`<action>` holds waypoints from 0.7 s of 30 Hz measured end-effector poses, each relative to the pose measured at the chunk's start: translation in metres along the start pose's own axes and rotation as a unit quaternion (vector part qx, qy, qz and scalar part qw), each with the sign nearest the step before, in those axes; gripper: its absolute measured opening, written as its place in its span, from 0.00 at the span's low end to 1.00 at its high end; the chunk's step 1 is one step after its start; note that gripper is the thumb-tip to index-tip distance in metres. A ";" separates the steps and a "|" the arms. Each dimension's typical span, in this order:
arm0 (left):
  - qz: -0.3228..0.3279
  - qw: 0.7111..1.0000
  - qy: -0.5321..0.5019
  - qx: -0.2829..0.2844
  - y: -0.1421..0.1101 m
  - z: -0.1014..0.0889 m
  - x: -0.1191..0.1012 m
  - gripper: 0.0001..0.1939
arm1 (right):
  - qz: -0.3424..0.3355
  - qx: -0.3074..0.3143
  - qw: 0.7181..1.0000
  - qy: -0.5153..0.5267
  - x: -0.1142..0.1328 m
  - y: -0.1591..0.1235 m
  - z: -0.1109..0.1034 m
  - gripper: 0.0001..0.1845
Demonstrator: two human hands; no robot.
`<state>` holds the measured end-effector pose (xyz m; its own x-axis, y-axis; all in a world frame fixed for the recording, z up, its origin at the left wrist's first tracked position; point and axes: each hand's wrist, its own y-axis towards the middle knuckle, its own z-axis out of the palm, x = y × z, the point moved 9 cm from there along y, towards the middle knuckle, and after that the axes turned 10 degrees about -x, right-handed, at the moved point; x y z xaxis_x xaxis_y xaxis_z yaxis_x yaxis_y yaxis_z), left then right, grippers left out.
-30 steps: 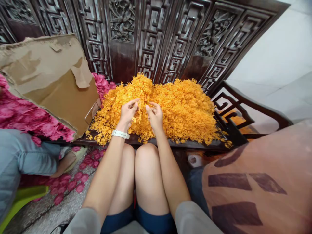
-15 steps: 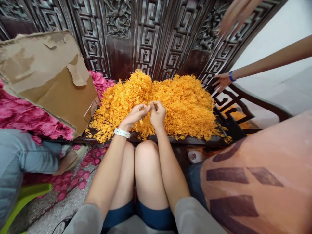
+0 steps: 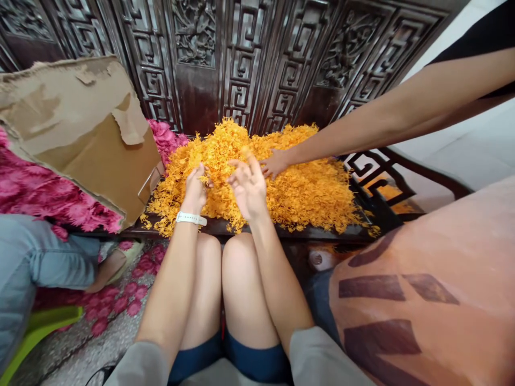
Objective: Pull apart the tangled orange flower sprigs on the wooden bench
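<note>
A large heap of yellow-orange artificial flower pieces (image 3: 306, 198) covers the dark wooden bench in front of me. My left hand (image 3: 195, 190), with a white band at its wrist, is held above the near left part of the heap. Its fingers are curled around a small yellow flower piece (image 3: 204, 179). To its right, my right hand (image 3: 250, 190) is raised over the heap with the fingers spread apart. A blurred yellow spot shows by its fingertips; I cannot tell whether it is a loose piece or part of the heap.
Another person's hand (image 3: 277, 162) reaches from the right onto the heap, close to my right hand. Left stands a torn cardboard sheet (image 3: 88, 139) beside pink flowers (image 3: 52, 193). A person in an orange shirt (image 3: 450, 268) sits at right. Carved wooden panels (image 3: 197, 91) rise behind.
My hands, which were together at the fingertips, have moved apart; the right one has spread its fingers. The other person's arm has swung left, and its hand now lies on the heap.
</note>
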<state>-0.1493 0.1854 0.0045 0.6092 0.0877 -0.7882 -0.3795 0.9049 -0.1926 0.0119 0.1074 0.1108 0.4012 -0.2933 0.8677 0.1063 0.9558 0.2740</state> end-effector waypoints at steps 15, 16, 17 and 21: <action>0.069 0.991 0.075 0.082 -0.032 0.043 -0.003 0.16 | 0.034 -0.006 0.985 -0.171 -0.054 0.018 -0.030 0.30; 0.064 0.992 0.079 0.079 -0.032 0.042 -0.002 0.17 | 0.027 -0.025 0.987 -0.155 -0.052 0.020 -0.035 0.30; 0.059 0.992 0.082 0.079 -0.032 0.042 -0.001 0.18 | 0.017 -0.044 0.988 -0.144 -0.050 0.022 -0.039 0.29; 0.013 0.991 0.079 0.106 -0.038 0.049 0.008 0.20 | 0.010 -0.097 0.987 -0.125 -0.048 0.026 -0.050 0.28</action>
<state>-0.0959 0.1726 0.0337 0.4784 0.0618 -0.8760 -0.2295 0.9716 -0.0568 0.0403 0.1469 0.0553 0.1706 -0.2463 0.9541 0.2835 0.9396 0.1919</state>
